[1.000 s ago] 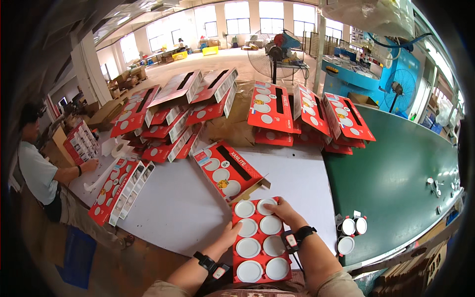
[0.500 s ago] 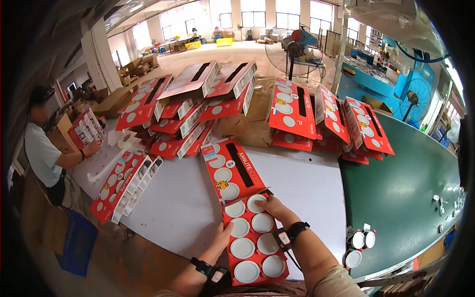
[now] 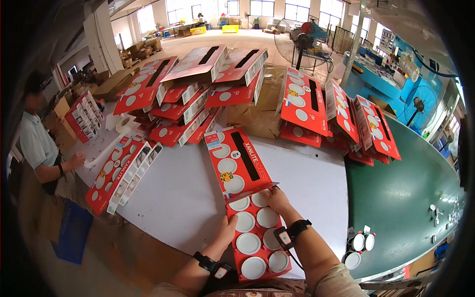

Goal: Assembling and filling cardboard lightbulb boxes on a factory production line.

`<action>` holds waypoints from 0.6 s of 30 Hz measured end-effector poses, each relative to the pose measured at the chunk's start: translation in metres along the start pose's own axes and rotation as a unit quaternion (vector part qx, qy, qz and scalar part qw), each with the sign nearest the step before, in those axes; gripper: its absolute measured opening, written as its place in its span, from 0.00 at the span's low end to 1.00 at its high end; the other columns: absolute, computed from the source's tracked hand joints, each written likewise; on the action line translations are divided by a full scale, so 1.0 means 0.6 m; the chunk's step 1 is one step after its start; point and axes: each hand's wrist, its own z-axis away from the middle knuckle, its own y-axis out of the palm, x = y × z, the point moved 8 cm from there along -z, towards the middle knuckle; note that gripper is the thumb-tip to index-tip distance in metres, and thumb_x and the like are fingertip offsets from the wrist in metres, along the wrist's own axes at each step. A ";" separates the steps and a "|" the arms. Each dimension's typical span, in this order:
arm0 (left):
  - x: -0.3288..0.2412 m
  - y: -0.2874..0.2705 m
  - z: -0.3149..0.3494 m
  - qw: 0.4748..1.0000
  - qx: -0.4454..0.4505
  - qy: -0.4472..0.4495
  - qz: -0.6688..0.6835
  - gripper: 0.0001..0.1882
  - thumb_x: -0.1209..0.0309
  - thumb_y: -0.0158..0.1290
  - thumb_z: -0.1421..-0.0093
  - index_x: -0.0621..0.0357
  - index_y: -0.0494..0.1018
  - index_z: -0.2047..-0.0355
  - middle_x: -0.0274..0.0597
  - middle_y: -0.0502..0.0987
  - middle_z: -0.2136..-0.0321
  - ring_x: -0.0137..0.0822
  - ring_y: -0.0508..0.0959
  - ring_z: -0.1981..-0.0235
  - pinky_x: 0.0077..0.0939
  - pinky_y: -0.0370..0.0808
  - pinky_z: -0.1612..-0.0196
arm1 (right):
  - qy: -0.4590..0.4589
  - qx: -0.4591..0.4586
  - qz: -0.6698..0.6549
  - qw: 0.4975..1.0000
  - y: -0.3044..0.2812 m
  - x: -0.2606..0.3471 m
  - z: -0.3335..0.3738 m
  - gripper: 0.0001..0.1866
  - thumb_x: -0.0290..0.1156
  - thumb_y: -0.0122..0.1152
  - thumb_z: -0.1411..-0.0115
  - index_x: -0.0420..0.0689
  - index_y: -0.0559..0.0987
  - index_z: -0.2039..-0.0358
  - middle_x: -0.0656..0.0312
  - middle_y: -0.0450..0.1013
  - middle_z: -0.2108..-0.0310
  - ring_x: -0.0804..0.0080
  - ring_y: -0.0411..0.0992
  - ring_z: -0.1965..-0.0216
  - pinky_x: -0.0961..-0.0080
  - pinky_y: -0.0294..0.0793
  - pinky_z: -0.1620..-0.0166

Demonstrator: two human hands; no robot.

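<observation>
A red tray [image 3: 257, 250] filled with several round white lights [image 3: 248, 243] lies close in front of me, at the table's near edge. My left hand [image 3: 226, 231] grips the tray's left side, thumb along its rim. Beyond the tray, a red printed carton [image 3: 237, 161] with a black slot rests with its mouth toward me. Its near edge overlaps the tray's far row of lights. My right hand [image 3: 277, 199] is closed at the carton's near right corner, right beside the tray's far end; its fingertips are partly hidden.
Stacked red cartons [image 3: 183, 99] stand at the back left, more cartons [image 3: 336, 109] at the back right. Another filled carton [image 3: 118, 171] lies on the left. Loose lights [image 3: 357, 242] sit on the green surface [image 3: 396, 198]. A co-worker [image 3: 39, 138] stands at the left.
The carton's mouth covers slightly more of the tray's far row. My right hand has shifted a little away from me to the carton's corner. The co-worker's hand has drawn back from a box.
</observation>
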 end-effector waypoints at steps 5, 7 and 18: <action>0.039 -0.007 -0.018 0.996 -0.034 -0.037 0.078 0.22 0.62 0.47 0.32 0.70 0.68 0.47 0.49 0.76 0.52 0.37 0.75 0.51 0.32 0.70 0.48 | -0.002 0.035 0.009 0.999 0.016 0.029 -0.009 0.27 0.48 0.53 0.37 0.35 0.76 0.53 0.42 0.77 0.56 0.46 0.75 0.52 0.58 0.72 0.49; 0.049 -0.009 -0.025 0.993 -0.042 -0.035 0.106 0.22 0.60 0.49 0.33 0.70 0.70 0.50 0.54 0.77 0.54 0.43 0.77 0.53 0.35 0.72 0.50 | 0.019 0.070 0.067 0.995 0.015 0.036 -0.009 0.27 0.50 0.51 0.37 0.35 0.78 0.56 0.42 0.77 0.58 0.45 0.75 0.53 0.56 0.72 0.49; 0.023 -0.019 -0.040 0.998 -0.059 0.024 -0.011 0.23 0.59 0.49 0.34 0.72 0.72 0.54 0.57 0.79 0.61 0.49 0.80 0.60 0.40 0.73 0.56 | 0.056 -0.007 0.195 0.979 0.005 0.024 0.006 0.32 0.56 0.37 0.33 0.41 0.79 0.54 0.46 0.77 0.56 0.46 0.74 0.52 0.56 0.72 0.49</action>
